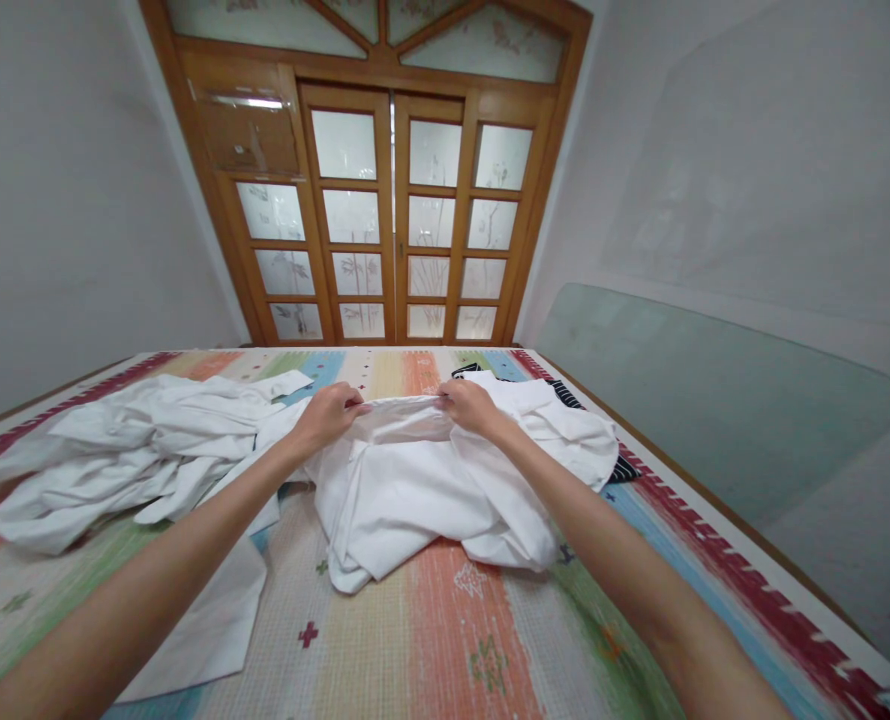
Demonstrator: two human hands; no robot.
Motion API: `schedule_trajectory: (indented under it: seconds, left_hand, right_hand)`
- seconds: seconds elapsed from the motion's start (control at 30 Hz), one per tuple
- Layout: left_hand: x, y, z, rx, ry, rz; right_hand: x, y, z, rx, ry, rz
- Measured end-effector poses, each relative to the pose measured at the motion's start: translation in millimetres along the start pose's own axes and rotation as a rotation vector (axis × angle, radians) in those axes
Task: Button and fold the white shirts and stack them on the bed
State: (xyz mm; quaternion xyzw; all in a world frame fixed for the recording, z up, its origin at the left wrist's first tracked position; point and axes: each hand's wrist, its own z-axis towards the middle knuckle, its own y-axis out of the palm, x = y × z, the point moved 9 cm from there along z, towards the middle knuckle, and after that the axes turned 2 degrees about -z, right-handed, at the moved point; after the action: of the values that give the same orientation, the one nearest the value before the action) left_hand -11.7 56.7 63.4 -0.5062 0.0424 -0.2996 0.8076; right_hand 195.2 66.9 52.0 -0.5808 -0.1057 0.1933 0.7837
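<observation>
A rumpled white cloth [430,490] lies on a multicoloured striped cover [362,650], its far edge pinched taut by the left hand [331,411] and right hand [470,405], fingers closed. A crumpled white fabric heap [167,440] lies leftward; black-and-white striped cloth [625,469] shows beneath flatter white fabric [565,428] rightward.

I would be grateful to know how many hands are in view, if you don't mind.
2: the left hand grips the far edge of the middle white cloth, and the right hand grips the same edge farther right.
</observation>
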Motion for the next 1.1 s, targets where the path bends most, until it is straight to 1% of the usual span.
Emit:
schedule_trajectory:
  seconds: [0.1, 0.3, 0.47, 0.53, 0.67, 0.77, 0.83, 0.93, 1.0, 1.03, 1.1]
  left_hand:
    - [-2.8, -1.1, -0.5, 0.016, -0.002, 0.107]
    - [-3.5, 6.7, -2.0, -0.038, -0.065, 0.283]
    - [-1.5, 8.1, 0.1, -0.063, -0.105, 0.381]
    - [-0.9, 6.6, 0.9, -0.075, -0.094, 0.405]
    - [-0.8, -0.4, 0.3, -0.101, 0.006, 0.441]
    - [-13.9, -6.7, -0.7, -0.121, 0.027, 0.468]
    - [-31.2, -8.0, -0.7, -0.152, -0.02, 0.466]
    - [-58.8, -7.3, -0.1, -0.207, -0.132, 0.41]
    - [-69.9, -6.5, 0.6, -0.255, -0.181, 0.341]
    - [-73.8, -5.2, 0.4, -0.302, -0.205, 0.294]
    - [-80.8, -1.2, -3.1, -0.449, -0.285, 0.17]
  right_hand:
    - [5.7, -1.1, -0.9, 0.006, 0.006, -0.012]
    - [21.5, -0.6, -4.0, -0.055, 0.05, -0.037]
    - [26.0, -5.8, -5.7, -0.045, 0.083, -0.08]
    - [28.2, -7.5, -5.6, -0.065, 0.101, -0.139]
    - [37.7, -12.1, -5.5, -0.115, 0.139, -0.244]
    - [52.1, -18.2, -5.9, -0.112, 0.205, -0.269]
    - [63.6, -21.2, -6.2, -0.105, 0.263, -0.259]
    - [82.6, -23.8, -6.0, -0.096, 0.369, -0.193]
    - [93.6, -19.4, -4.9, -0.14, 0.419, -0.076]
    - [98.3, -15.0, -4.1, -0.181, 0.437, 0.007]
    - [107.4, -3.8, -2.9, -0.281, 0.48, 0.212]
